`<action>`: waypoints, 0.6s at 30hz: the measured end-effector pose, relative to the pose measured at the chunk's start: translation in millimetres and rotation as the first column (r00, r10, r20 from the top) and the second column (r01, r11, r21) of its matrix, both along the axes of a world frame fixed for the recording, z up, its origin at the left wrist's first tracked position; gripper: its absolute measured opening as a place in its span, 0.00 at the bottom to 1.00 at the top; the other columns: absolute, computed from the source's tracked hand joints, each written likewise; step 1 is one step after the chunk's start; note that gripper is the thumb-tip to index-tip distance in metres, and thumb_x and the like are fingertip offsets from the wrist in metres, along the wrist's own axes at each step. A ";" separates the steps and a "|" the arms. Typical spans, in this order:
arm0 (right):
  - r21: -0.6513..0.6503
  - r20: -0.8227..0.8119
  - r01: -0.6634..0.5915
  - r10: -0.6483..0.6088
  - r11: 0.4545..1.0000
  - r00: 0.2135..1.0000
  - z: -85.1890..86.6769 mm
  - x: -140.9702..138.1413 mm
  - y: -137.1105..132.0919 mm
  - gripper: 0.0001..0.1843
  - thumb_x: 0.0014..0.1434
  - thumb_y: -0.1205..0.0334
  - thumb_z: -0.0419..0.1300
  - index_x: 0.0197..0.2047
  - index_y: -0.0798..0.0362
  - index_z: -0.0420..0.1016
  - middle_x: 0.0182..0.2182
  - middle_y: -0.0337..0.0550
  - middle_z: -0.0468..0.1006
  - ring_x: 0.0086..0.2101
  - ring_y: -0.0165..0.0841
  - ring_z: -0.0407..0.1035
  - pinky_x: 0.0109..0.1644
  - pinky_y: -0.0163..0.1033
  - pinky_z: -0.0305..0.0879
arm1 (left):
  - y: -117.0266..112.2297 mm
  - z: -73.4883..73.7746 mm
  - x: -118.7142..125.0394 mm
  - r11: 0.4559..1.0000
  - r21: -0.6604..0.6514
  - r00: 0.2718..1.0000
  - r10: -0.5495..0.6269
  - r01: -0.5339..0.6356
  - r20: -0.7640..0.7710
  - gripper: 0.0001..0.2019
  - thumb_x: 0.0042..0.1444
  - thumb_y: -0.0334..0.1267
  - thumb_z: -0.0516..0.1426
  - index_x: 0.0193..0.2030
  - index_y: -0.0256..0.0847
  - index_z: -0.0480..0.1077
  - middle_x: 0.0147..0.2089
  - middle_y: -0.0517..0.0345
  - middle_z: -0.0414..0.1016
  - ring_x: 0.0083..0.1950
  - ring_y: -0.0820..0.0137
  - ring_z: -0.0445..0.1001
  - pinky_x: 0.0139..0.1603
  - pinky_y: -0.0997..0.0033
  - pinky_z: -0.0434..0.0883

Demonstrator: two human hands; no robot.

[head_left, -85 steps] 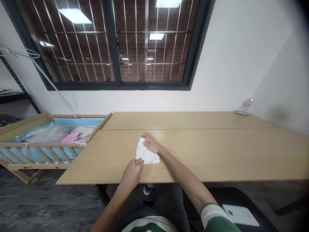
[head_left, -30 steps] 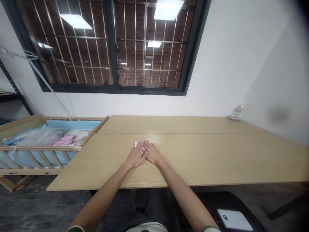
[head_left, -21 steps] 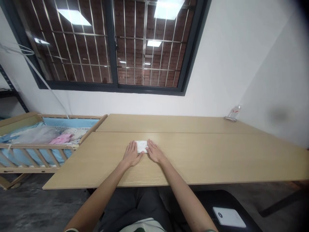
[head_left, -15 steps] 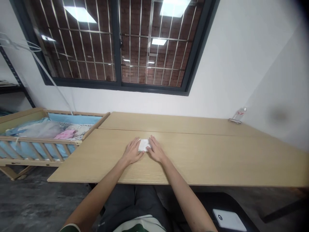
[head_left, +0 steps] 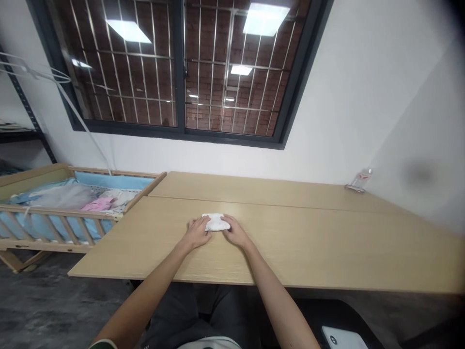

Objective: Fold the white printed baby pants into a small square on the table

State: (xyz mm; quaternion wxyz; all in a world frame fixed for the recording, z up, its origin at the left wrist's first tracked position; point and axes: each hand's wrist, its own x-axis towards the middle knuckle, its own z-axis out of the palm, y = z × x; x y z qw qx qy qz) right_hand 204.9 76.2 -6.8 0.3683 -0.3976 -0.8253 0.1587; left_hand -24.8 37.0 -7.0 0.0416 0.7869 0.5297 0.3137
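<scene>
A small white folded cloth lies on the light wooden table a little in from its near edge. My left hand grips the cloth's left side with curled fingers. My right hand holds its right side the same way. Both forearms reach forward from the bottom of the view.
A wooden baby crib with blue padding and pink and white clothes stands against the table's left end. A small clear stand sits at the far right by the wall. A white device lies low at my right. A barred window fills the wall ahead.
The cloth has gone from a wide spread piece to a small folded packet. My hands went from lying flat beside it to curling round its two ends.
</scene>
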 end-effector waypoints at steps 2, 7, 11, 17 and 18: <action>0.048 -0.007 0.023 -0.023 0.999 1.000 3.4 -0.2 -3.5 0.22 0.60 0.59 0.57 0.57 0.51 0.74 0.61 0.54 0.72 0.63 0.46 0.63 0.69 0.56 0.55 | -1.0 1.9 1.8 1.000 0.016 1.000 -0.017 0.017 0.023 0.28 0.52 0.36 0.59 0.62 0.44 0.66 0.65 0.44 0.71 0.66 0.52 0.67 0.66 0.47 0.58; 0.019 -0.180 0.055 -0.050 0.998 0.982 14.4 -7.5 -14.2 0.18 0.65 0.49 0.56 0.53 0.49 0.71 0.51 0.51 0.77 0.56 0.47 0.68 0.63 0.56 0.62 | -3.1 9.9 -0.4 0.998 0.063 0.989 -0.021 0.012 0.149 0.12 0.61 0.41 0.54 0.49 0.44 0.73 0.53 0.48 0.78 0.58 0.56 0.72 0.64 0.51 0.61; -0.235 -0.489 -0.055 -0.069 0.971 0.870 14.6 -25.1 -16.9 0.29 0.63 0.41 0.58 0.60 0.47 0.56 0.41 0.46 0.78 0.39 0.40 0.75 0.44 0.47 0.75 | -4.7 14.3 -8.4 0.996 0.076 0.952 0.023 -0.048 0.306 0.14 0.66 0.46 0.49 0.45 0.43 0.73 0.45 0.50 0.79 0.50 0.60 0.76 0.55 0.59 0.69; -0.360 -0.623 -0.275 -0.010 0.892 0.782 15.1 -38.7 -22.0 0.46 0.50 0.46 0.72 0.63 0.45 0.50 0.45 0.46 0.78 0.42 0.40 0.76 0.47 0.48 0.75 | -1.5 17.2 -15.3 0.990 -0.018 0.856 0.129 -0.139 0.501 0.17 0.67 0.50 0.47 0.43 0.41 0.71 0.40 0.52 0.80 0.40 0.63 0.78 0.42 0.65 0.73; -0.374 -0.630 -0.284 -0.017 0.883 0.776 15.2 -39.1 -22.3 0.47 0.49 0.47 0.72 0.63 0.45 0.50 0.46 0.47 0.78 0.43 0.41 0.76 0.49 0.48 0.74 | -0.4 17.6 -15.9 0.989 -0.041 0.842 0.142 -0.142 0.521 0.17 0.66 0.50 0.47 0.43 0.41 0.71 0.41 0.51 0.80 0.41 0.62 0.78 0.42 0.65 0.73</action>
